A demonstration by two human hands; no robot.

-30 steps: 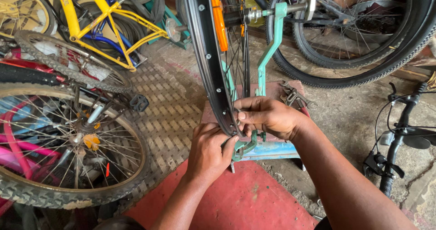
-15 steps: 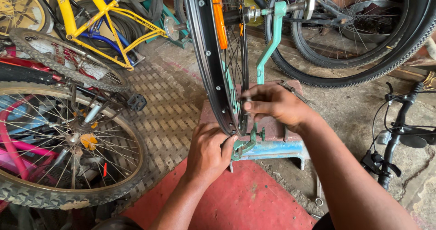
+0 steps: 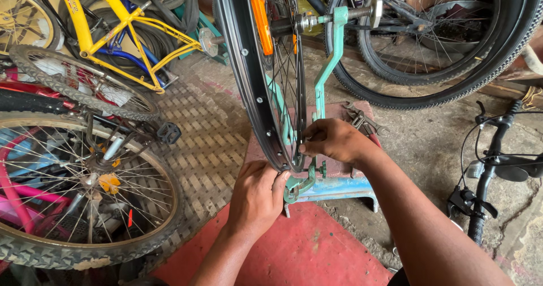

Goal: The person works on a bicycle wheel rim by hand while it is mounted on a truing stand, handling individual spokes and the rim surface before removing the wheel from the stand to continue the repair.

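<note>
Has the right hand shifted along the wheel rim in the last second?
Yes. The right hand has moved up and toward the green truing stand, against the spokes.

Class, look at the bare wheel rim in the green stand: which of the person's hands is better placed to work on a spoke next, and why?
Probably the right hand: its fingertips already pinch among the spokes just inside the black rim. The left hand cups the rim's bottom edge from outside, steadying it.

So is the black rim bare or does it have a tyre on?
Bare: the black rim shows its spoke holes, no tyre, standing upright in the green stand.
</note>
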